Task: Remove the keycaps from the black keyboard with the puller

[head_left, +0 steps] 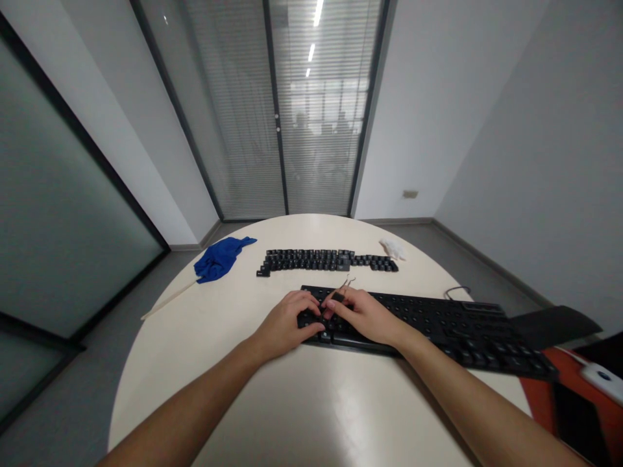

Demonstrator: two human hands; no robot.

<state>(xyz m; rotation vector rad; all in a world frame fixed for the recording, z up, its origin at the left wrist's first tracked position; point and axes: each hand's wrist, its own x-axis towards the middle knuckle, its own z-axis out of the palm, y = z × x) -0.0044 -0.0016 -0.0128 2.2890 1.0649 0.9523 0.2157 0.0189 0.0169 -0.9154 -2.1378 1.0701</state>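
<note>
The black keyboard (pixel 418 314) lies across the table, its right end reaching past the table edge. My left hand (pixel 294 318) rests on its left end, thumb and fingers apart and touching the keys. Just beside it, my right hand (pixel 363 314) is closed on a keycap puller (pixel 346 283), whose thin wire ends point up and away from the keyboard. A small dark piece (pixel 337 296) shows at the right fingertips. Beyond the keyboard, loose black keycaps (pixel 306 260) are laid out in rows. Many keys on the left part are covered by my hands.
A blue cloth (pixel 219 259) with a pale stick (pixel 168 301) lies at the table's left. White crumpled material (pixel 392 248) sits at the back right. A cable (pixel 455 290) curves behind the keyboard. At right, an orange surface (pixel 540 389) holds a dark phone-like slab (pixel 579 415) and a white device (pixel 603 379).
</note>
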